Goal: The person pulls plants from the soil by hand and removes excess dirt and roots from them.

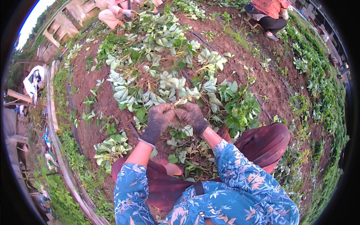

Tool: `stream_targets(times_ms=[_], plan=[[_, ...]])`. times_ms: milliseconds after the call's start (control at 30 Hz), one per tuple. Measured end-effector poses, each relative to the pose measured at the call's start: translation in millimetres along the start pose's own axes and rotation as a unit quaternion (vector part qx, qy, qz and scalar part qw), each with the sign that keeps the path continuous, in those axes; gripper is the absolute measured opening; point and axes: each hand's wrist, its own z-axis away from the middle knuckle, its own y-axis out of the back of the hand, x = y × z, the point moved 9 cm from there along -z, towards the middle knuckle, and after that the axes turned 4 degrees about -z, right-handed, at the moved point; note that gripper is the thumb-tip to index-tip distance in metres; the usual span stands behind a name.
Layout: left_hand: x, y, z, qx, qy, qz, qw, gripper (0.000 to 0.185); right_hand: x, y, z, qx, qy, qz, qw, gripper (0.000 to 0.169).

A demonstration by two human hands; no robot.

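Note:
My left hand, in a dark, soil-stained glove, meets my right hand, gloved the same way, just beyond my knees. Between the fingertips of both is the stem base of a strawberry plant. Its pale leaves point away from me and blend into the foliage behind, so its full extent is hard to tell. Uprooted-looking strawberry plants lie heaped past my hands. Below my wrists, more leaves and stems lie between my legs.
A leafy clump lies by my left knee, and green plants by my right. Black drip hoses cross the reddish soil. Two people crouch ahead, one gloved person at left, another person at right. Planks edge the left side.

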Motion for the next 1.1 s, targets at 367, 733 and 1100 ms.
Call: stream_targets(times_ms=[367, 733, 1100], plan=[[-21, 26, 4, 0.046, 0.101, 0.115, 0.987, 0.009, -22, -22, 54, -0.139, 0.145, 0.274, 0.941, 0.025], [-22, -7, 3, -0.058, 0.153, 0.385, 0.908, 0.011, -21, -15, 20, -0.067, 0.155, 0.252, 0.953, 0.024], [-30, -2, 3, -0.022, 0.209, 0.458, 0.864, 0.013, -5, 10, 40, 0.014, 0.213, 0.522, 0.825, 0.029]])
